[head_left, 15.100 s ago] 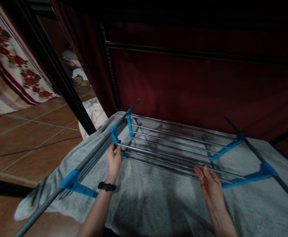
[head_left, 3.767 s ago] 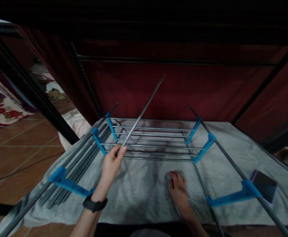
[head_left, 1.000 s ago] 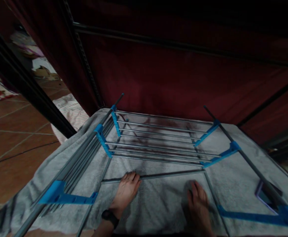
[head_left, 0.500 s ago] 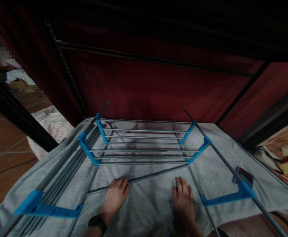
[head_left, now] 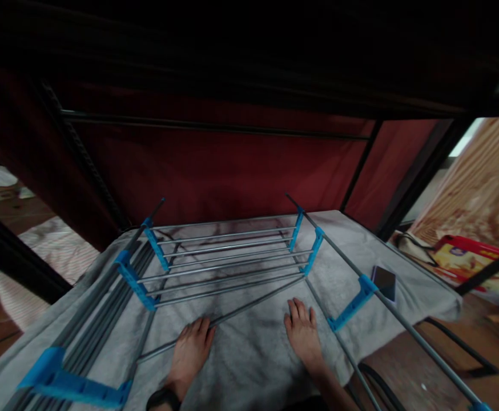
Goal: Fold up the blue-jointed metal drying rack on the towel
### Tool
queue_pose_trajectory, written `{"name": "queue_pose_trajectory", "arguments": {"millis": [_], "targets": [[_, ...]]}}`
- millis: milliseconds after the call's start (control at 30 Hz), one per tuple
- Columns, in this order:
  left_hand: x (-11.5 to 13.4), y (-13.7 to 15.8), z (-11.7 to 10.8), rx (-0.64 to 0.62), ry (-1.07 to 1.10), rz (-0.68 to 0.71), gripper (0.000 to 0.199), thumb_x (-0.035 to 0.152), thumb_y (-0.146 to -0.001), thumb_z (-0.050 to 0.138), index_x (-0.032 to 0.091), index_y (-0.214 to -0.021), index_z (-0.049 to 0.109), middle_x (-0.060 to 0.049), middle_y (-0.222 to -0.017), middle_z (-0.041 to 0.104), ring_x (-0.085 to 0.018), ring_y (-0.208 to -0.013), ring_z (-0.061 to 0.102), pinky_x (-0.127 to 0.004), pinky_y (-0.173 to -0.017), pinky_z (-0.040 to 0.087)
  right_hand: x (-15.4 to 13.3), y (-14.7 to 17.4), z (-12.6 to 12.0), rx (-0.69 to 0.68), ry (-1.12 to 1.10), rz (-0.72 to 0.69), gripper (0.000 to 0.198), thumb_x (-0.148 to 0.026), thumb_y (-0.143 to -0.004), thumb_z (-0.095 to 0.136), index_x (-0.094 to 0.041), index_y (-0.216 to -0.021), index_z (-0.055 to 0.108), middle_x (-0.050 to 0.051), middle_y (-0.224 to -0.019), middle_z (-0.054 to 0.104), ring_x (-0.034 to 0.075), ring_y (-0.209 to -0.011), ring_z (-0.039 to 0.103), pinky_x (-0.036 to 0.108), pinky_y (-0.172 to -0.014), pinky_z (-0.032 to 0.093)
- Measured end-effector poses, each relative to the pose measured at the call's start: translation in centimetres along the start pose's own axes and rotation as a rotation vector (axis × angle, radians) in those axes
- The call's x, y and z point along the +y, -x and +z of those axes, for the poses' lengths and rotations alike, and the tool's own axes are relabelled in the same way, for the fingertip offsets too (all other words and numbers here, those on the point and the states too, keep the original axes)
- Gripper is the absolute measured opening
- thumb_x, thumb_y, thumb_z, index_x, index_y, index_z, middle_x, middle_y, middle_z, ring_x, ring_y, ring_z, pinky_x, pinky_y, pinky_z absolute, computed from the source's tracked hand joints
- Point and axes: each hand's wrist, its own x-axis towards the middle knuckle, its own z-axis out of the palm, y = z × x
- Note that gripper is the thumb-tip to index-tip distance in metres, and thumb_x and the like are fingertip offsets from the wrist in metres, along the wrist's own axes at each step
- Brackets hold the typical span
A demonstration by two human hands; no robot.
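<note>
My left hand [head_left: 190, 349] lies over a loose-looking grey metal tube [head_left: 249, 305], its fingers curled across it. This tube slants from the left lower rail to the right blue bracket [head_left: 313, 251]. My right hand [head_left: 304, 334] rests palm down on the grey blanket [head_left: 249, 359], fingers stretched out, with nothing in it. Both hands are inside a rack frame of metal tubes joined by blue plastic brackets. Several cross tubes [head_left: 232, 262] span the far part. A front left bracket [head_left: 76, 385] and a front right bracket [head_left: 352, 305] have no cross tube between them.
Several grey tubes [head_left: 99, 325] lie bundled along the left side. A phone [head_left: 384, 282] lies on the blanket outside the right rail. A dark red curtain [head_left: 215, 171] and black frame posts [head_left: 429, 177] enclose the bed-like surface. A red and yellow box [head_left: 476, 260] stands at right.
The view has swung right, so the rack appears further left and more of the right side shows. Both hands keep nearly the same places, the left still on the tube.
</note>
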Motion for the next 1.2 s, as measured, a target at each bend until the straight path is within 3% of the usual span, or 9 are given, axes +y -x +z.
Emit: {"name": "queue_pose_trajectory", "arguments": {"millis": [533, 1200], "targets": [[-0.20, -0.08, 0.29, -0.005, 0.026, 0.009, 0.041, 0.035, -0.107, 0.036, 0.017, -0.117, 0.072, -0.015, -0.113, 0.077, -0.030, -0.104, 0.074, -0.047, -0.098, 0.056, 0.01, -0.33, -0.33, -0.101, 0.028, 0.023, 0.051, -0.023, -0.107, 0.034, -0.017, -0.151, 0.059, 0.019, -0.158, 0.058, 0.031, -0.150, 0.050, 0.060, -0.126, 0.031], [-0.24, 0.19, -0.05, -0.008, 0.022, 0.002, 0.046, 0.040, -0.108, 0.032, 0.019, -0.115, 0.073, -0.014, -0.113, 0.077, -0.029, -0.102, 0.073, -0.046, -0.098, 0.056, -0.18, -0.03, -0.24, -0.021, -0.030, 0.040, 0.053, -0.025, -0.106, 0.032, -0.016, -0.150, 0.059, 0.019, -0.155, 0.061, 0.033, -0.145, 0.054, 0.058, -0.126, 0.029]]}}
